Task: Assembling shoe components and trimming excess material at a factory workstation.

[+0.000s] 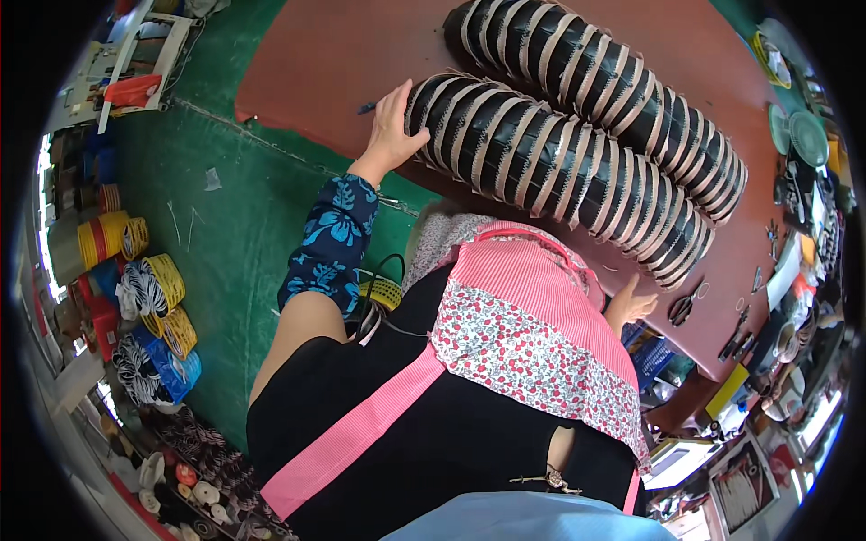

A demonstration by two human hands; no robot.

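Note:
Two long black rolls lie side by side on the reddish-brown table, both ringed with many beige jagged-edged bands: the near roll (pixel 541 167) and the far roll (pixel 595 77). My left hand (pixel 392 131) rests against the left end of the near roll, thumb and fingers apart. Close to that roll's right end is my right hand (pixel 629 305), low by the table edge, with its fingers spread and nothing visible in them. Part of the right hand is hidden behind my pink and flowered apron (pixel 532 334). Black-handled scissors (pixel 687 302) lie to its right.
The brown table (pixel 334 54) ends above a green floor (pixel 216 270). Several yellow and blue bundles (pixel 167 307) stand at the left. More small tools (pixel 741 334) lie along the table's right side, by a cluttered shelf (pixel 794 316).

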